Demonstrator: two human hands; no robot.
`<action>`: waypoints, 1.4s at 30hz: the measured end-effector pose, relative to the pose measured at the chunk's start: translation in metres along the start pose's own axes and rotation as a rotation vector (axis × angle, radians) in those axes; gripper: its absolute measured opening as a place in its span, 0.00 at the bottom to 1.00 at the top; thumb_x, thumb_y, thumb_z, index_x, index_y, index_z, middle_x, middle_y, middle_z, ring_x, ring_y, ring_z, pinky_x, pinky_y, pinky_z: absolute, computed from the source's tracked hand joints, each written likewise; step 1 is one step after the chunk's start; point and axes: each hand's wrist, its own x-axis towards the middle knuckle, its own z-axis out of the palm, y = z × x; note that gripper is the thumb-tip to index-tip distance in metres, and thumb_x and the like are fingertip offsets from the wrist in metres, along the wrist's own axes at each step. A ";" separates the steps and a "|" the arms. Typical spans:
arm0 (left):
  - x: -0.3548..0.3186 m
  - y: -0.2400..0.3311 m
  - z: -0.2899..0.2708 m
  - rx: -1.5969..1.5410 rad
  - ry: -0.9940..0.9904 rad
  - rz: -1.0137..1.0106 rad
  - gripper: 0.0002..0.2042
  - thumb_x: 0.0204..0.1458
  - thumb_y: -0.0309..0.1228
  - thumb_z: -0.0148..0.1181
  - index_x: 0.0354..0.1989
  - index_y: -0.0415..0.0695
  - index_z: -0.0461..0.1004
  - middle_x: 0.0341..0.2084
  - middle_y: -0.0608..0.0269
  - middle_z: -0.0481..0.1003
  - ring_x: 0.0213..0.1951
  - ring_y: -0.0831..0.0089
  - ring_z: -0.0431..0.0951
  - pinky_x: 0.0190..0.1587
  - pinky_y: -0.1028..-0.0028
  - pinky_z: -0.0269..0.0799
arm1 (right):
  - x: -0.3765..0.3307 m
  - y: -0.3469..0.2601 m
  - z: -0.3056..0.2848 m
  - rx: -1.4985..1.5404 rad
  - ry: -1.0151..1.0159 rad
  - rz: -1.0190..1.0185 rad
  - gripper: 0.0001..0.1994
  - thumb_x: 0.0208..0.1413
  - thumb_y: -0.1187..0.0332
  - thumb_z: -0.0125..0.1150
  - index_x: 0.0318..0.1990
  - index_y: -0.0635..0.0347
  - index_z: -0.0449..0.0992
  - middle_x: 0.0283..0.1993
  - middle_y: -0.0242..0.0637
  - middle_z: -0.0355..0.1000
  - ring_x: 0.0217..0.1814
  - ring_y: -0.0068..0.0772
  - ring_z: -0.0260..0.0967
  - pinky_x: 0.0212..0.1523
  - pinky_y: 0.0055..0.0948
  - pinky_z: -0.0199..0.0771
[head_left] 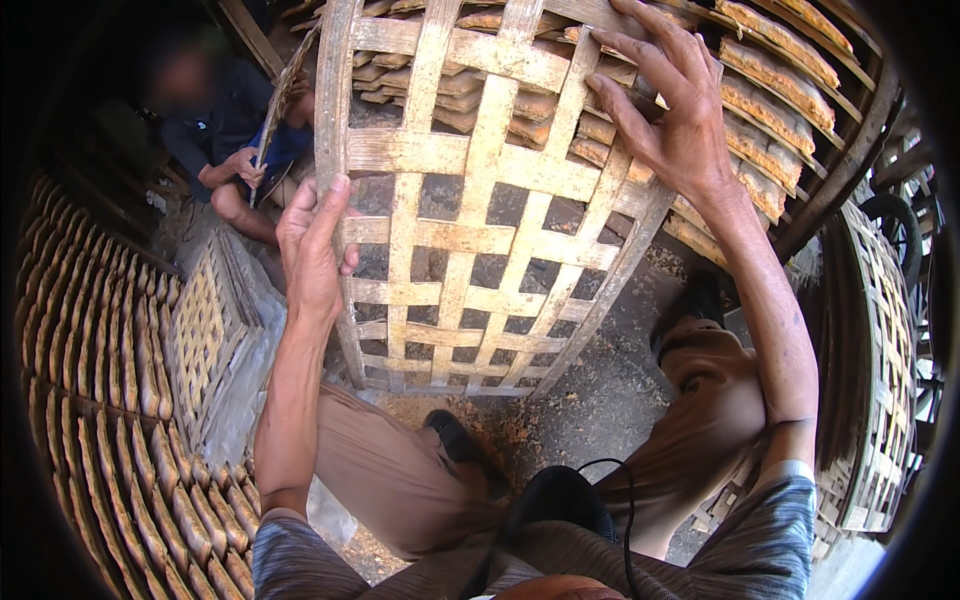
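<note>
A woven bamboo drying rack (485, 160), an open lattice with a wooden frame, stands tilted upright before me above the floor. My left hand (315, 245) is closed on its left frame edge, thumb on the near side and fingertips showing past the edge. Over the upper right edge lies my right hand (690, 120), its fingers apart and bent onto the lattice, holding the rack there. Through the gaps the grey floor and stacked flat slabs show. No slabs lie on the rack itself.
Tiers of orange-brown slabs (765, 100) on racks rise at the far right. More rows of slabs (150, 510) line the left side. Stacked lattice racks (205, 335) lean at left, others (885, 370) at right. Far left, another person's hand (240, 168) holds a rack edge-on.
</note>
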 end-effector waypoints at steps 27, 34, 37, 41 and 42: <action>-0.003 -0.004 0.001 0.021 0.016 0.060 0.12 0.70 0.42 0.59 0.45 0.46 0.78 0.24 0.72 0.74 0.18 0.87 0.67 0.16 0.84 0.55 | 0.005 0.009 0.001 0.151 0.085 -0.041 0.17 0.56 0.63 0.73 0.48 0.65 0.80 0.68 0.56 0.69 0.72 0.50 0.64 0.71 0.58 0.61; -0.001 0.007 0.008 -0.058 0.134 0.021 0.13 0.70 0.44 0.59 0.43 0.47 0.77 0.26 0.73 0.72 0.16 0.84 0.66 0.15 0.83 0.53 | -0.018 0.036 0.022 0.402 0.343 0.372 0.22 0.66 0.67 0.59 0.67 0.55 0.73 0.69 0.44 0.71 0.69 0.37 0.69 0.68 0.43 0.72; 0.000 0.009 -0.004 -0.085 0.165 0.030 0.13 0.70 0.44 0.59 0.44 0.47 0.78 0.28 0.73 0.71 0.16 0.84 0.66 0.15 0.83 0.53 | -0.019 0.036 0.013 0.838 0.172 0.756 0.23 0.72 0.63 0.45 0.71 0.60 0.70 0.61 0.45 0.78 0.58 0.35 0.80 0.58 0.38 0.84; 0.002 0.008 -0.007 -0.111 0.178 0.046 0.13 0.69 0.44 0.60 0.44 0.47 0.78 0.30 0.72 0.71 0.16 0.84 0.66 0.16 0.82 0.54 | -0.020 0.030 0.008 1.008 0.139 0.771 0.24 0.70 0.64 0.59 0.70 0.58 0.70 0.57 0.45 0.80 0.50 0.35 0.83 0.49 0.37 0.89; 0.002 0.008 -0.007 -0.107 0.193 0.054 0.13 0.69 0.44 0.60 0.44 0.47 0.78 0.30 0.71 0.71 0.16 0.84 0.66 0.16 0.82 0.54 | -0.017 0.023 0.009 0.925 0.115 0.737 0.25 0.71 0.61 0.60 0.72 0.54 0.69 0.58 0.44 0.79 0.48 0.33 0.85 0.48 0.37 0.91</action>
